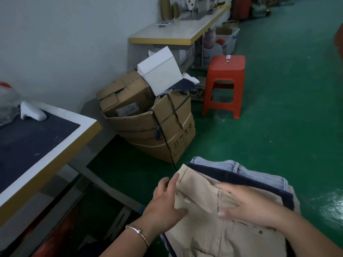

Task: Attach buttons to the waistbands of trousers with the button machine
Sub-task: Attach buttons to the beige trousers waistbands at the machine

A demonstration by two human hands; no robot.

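Beige trousers (pixel 213 216) topping a stack; left hand (pixel 165 199) and right hand (pixel 246 206) are lying flat on them, grasping nothing. No machine showing, so buttoning probably isn't starting yet.

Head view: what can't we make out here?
- Button machine: none shows in the head view.
- Stack under the beige trousers: the dark blue and light denim pairs show only as edges; what carries the stack is hidden.
- Right hand: fingertips motion-blurred, so grip unclear.
- Left hand: lies at the waistband edge; fingertips partly behind cloth.
- Far sewing machine: cut off by the top edge.
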